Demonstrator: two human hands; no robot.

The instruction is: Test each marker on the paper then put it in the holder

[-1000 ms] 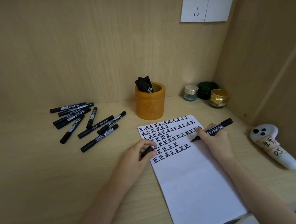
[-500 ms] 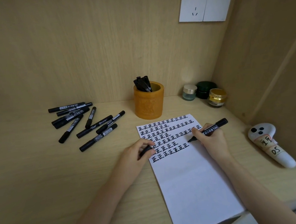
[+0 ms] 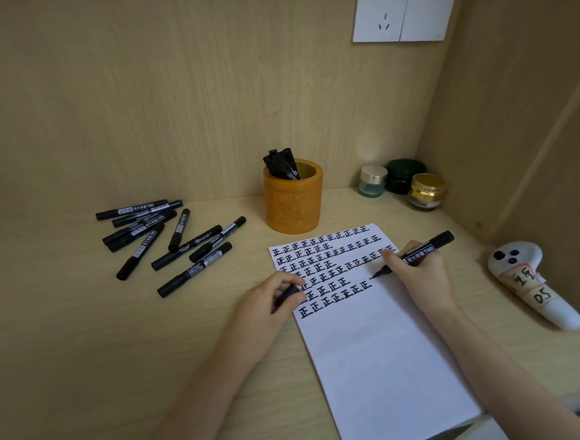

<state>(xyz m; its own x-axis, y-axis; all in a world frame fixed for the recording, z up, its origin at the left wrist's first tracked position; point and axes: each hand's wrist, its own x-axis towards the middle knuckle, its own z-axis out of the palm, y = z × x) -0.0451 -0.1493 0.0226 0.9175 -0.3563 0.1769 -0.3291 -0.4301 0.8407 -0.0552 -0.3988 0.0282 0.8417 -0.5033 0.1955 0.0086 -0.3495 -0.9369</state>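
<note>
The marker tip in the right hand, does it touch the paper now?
Cannot tell. The head view shows the marker tip over the paper, beside the written rows, but from above neither contact nor a gap shows.

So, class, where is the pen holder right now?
Head view: the holder stands centre-back, just behind the paper, right of the loose markers.

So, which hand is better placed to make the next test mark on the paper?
The right hand: it holds the uncapped marker, tip at the paper by the written rows; the left hand only pinches the cap.
</note>
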